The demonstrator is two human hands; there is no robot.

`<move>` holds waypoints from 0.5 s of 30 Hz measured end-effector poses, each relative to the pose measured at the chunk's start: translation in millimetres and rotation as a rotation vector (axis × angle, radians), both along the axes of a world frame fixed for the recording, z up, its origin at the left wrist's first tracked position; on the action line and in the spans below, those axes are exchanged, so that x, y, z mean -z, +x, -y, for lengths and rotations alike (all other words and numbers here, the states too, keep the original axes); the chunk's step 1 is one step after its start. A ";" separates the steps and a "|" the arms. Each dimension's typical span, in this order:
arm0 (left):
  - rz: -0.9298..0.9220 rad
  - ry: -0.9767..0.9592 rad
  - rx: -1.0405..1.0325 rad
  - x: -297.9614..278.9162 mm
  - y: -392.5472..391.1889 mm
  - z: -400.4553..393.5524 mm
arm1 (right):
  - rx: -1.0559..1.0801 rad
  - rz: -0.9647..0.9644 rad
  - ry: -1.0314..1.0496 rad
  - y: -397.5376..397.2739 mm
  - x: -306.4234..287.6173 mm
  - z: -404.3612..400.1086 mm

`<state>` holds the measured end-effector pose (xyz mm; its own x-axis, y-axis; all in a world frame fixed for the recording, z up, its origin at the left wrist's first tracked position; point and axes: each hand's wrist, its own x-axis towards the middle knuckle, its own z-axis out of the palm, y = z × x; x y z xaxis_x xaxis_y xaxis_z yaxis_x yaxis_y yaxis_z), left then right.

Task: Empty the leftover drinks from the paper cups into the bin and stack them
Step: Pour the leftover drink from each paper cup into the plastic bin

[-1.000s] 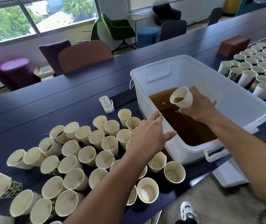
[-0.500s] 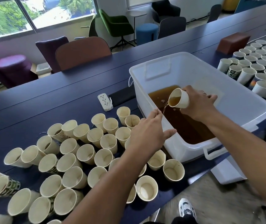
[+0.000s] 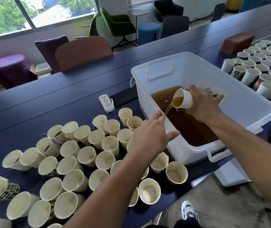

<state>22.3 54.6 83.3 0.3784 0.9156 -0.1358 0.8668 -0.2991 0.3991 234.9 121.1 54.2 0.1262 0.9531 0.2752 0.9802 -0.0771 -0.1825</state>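
Paper cup [image 3: 183,99] in the right hand [image 3: 202,104] is tipped mouth-left over the white plastic bin [image 3: 254,106], fingers wrapped round its wall near the base, and a thin stream of brown drink runs from its lip into the brown liquid [image 3: 189,127] pooled in the near end of the bin. Such a cup is light and thin-walled; it should crush or fold if squeezed hard, and a wet rim goes soft, so a loose wrap round the lower wall, as here, seems the safest hold. Weight probably falls off as it drains, so the tilt can steepen without much effort. A dripping lip may make it slippery for stacking.

The left hand [image 3: 149,135] hangs over the nearest cups with fingers extended and thumb out toward the bin wall, holding nothing that can be seen; whether the fingertips touch the bin rim I cannot tell.

Left of the bin a crowd of stained empty cups [image 3: 69,158] stands upright and close-packed on the dark blue table [image 3: 49,102], none stacked yet. To the right a second group of cups [image 3: 259,65] stands in rows, their contents too far off to judge. A white power strip [image 3: 106,102] lies just beside the bin's left wall, a poor neighbour for splashes. A brown block [image 3: 237,42] sits farther back. Beyond the table are office chairs [image 3: 83,51] and a window [image 3: 37,12]
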 end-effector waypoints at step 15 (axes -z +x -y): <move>0.006 0.005 -0.006 2.5 -0.5 -0.9 | -0.055 0.093 0.066 -2.1 -0.2 2.2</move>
<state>21.8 55.5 80.8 0.3738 0.9185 -0.1290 0.8660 -0.2958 0.4031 232.8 118.9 54.4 0.0458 0.9371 0.3461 0.9955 -0.0140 -0.0940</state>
